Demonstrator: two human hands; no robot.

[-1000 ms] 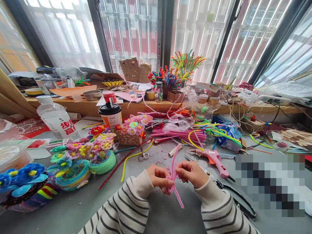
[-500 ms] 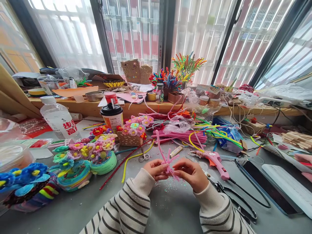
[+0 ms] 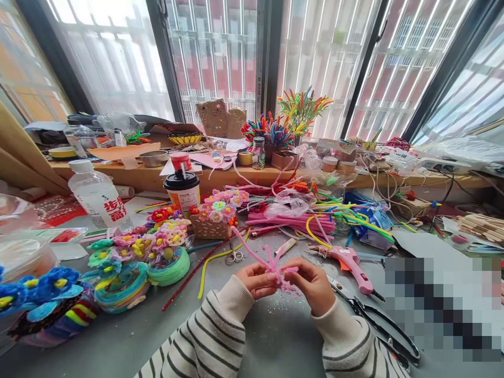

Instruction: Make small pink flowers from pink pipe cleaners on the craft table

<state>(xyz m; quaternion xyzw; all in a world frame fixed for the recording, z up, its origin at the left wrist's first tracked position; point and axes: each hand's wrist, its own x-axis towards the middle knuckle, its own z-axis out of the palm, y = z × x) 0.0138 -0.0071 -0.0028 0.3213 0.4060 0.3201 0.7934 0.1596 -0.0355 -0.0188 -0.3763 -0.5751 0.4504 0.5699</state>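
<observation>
A bundle of pink pipe cleaners (image 3: 273, 264), with several stems fanning out from its middle, is held between both hands over the grey table. My left hand (image 3: 256, 279) pinches it from the left, its fingers closed round the stems. From the right, my right hand (image 3: 311, 281) grips one short pink end between thumb and fingers. One long pink stem reaches up and left toward a woven basket of pink flowers (image 3: 212, 224). Pink fluff and glitter lie on the table below the hands.
Small scissors (image 3: 234, 255), a pink glue gun (image 3: 348, 262) and large black-handled scissors (image 3: 388, 328) surround the hands. Flower pots (image 3: 169, 265), a lidded cup (image 3: 181, 191) and a bottle (image 3: 98, 197) stand left. Pink pipe cleaners (image 3: 291, 223) lie behind. Pixelation covers the right side.
The long pink stem has swung down to the left, and the bundle has turned in my hands. At the right, a grey sheet now lies where the phone showed, partly pixelated.
</observation>
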